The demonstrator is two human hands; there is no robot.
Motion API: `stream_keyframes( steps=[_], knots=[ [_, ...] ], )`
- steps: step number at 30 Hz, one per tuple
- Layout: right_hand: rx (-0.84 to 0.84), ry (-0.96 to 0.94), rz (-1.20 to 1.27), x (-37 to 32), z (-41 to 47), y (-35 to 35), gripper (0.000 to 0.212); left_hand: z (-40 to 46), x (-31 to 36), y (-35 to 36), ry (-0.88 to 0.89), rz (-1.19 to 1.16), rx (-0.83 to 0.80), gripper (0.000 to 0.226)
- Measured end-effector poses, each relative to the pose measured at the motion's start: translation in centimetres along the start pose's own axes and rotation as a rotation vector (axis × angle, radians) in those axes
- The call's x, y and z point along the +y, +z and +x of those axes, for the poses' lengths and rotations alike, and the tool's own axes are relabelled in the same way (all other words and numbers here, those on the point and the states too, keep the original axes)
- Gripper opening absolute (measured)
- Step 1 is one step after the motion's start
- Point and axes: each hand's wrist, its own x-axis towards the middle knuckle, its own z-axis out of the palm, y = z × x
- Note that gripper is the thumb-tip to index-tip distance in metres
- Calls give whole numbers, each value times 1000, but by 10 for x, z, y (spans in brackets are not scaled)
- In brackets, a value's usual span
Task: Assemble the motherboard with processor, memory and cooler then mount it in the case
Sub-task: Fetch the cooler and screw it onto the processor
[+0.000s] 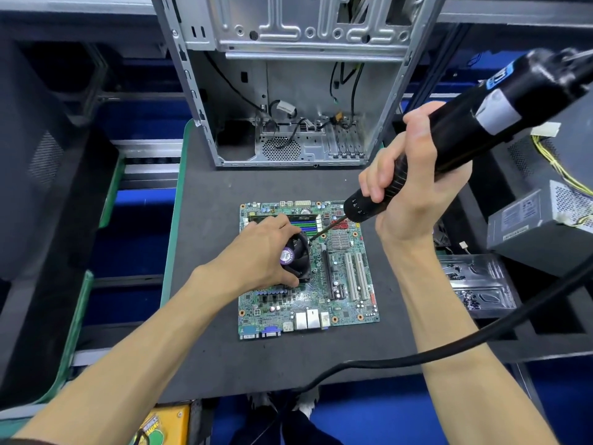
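A green motherboard (340,303) lies flat on the dark work mat (205,348). On its upper left part sits a black cooler fan (296,255) with a purple centre label. My left hand (266,252) grips the cooler from the left side, fingers curled over its top and lower edge. My right hand (414,181) grips a black electric screwdriver (481,114), tilted, with its bit tip touching the board at the cooler's upper right corner. Memory sticks (303,223) stand in slots above the cooler. The open metal case (288,91) stands behind the board.
A grey power supply (539,220) with yellow wires sits at the right. A clear plastic tray (478,284) with small screws lies right of the board. The screwdriver's black cable (449,348) runs across the mat's front right. Blue bins lie left, beyond the mat's green edge.
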Motion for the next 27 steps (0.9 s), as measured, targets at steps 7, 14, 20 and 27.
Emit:
stream_keyframes(
  steps=[7,14,20,27],
  knots=[
    [-13,51,-6,1,4,2,21,1,-1,1,1,-4,-1,97],
    [-301,242,73,5,24,2,13,2,-2,1,6,10,-11,100],
    [-386,364,58,14,32,18,14,2,-2,4,11,10,10,100],
    [-318,330,-30,20,29,34,12,3,-2,9,-5,-20,21,102]
  ],
)
